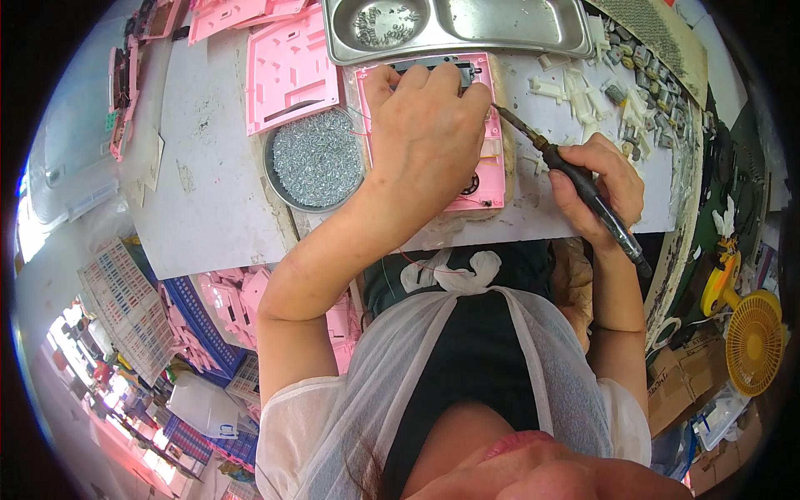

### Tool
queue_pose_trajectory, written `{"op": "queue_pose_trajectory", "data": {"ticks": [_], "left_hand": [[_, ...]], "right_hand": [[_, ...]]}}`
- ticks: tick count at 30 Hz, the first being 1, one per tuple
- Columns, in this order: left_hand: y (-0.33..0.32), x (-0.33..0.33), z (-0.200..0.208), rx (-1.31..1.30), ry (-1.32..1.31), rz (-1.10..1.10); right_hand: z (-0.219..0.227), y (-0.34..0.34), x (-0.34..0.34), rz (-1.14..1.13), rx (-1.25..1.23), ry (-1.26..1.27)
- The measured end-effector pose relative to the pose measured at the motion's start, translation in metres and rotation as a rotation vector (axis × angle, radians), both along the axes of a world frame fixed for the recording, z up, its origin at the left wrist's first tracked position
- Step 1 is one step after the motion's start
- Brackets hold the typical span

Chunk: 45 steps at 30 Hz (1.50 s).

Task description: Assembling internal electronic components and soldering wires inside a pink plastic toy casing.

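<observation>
We lose much of the pink panel point(487, 179) behind the left grip point(429, 125), its fingertips curled from our view at a dark strip point(432, 61), so we cannot say what they hold. The metal tray point(467, 50) and pink pieces point(237, 17) run off the top edge. Metal bits point(315, 158) in the round bowl point(268, 167) are too small for us to identify; the background point(100, 375) at lower left blurs.

Pale, laden table point(204, 183)

The table, visibly scuffed, carries a steel compartment tray point(467, 50) beyond a tan pad point(509, 162); a round bowl point(286, 197) stands left of the pad; white plastic parts point(577, 93) and grey blocks point(641, 57) lie scattered at right.
</observation>
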<state>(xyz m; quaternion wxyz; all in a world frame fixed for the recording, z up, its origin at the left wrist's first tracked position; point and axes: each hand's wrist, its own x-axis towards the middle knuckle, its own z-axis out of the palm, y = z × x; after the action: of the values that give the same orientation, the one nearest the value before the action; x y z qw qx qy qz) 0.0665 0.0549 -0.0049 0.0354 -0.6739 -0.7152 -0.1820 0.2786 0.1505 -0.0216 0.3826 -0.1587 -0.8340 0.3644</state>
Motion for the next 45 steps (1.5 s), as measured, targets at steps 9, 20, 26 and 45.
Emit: {"op": "queue_pose_trajectory", "data": {"ticks": [9, 20, 26, 45], "left_hand": [[0.000, -0.001, 0.001, -0.029, 0.023, -0.014], [0.001, 0.000, 0.003, -0.034, 0.030, -0.015], [0.001, 0.000, 0.003, -0.028, 0.032, -0.018], [0.004, 0.002, 0.012, -0.108, 0.133, -0.019]], "right_hand": [[0.000, -0.002, -0.001, -0.026, -0.074, -0.059], [0.001, -0.001, -0.005, 0.015, 0.072, -0.046], [0.009, 0.003, -0.006, 0.032, 0.147, -0.071], [0.026, 0.009, 0.019, -0.114, 0.064, -0.036]]}}
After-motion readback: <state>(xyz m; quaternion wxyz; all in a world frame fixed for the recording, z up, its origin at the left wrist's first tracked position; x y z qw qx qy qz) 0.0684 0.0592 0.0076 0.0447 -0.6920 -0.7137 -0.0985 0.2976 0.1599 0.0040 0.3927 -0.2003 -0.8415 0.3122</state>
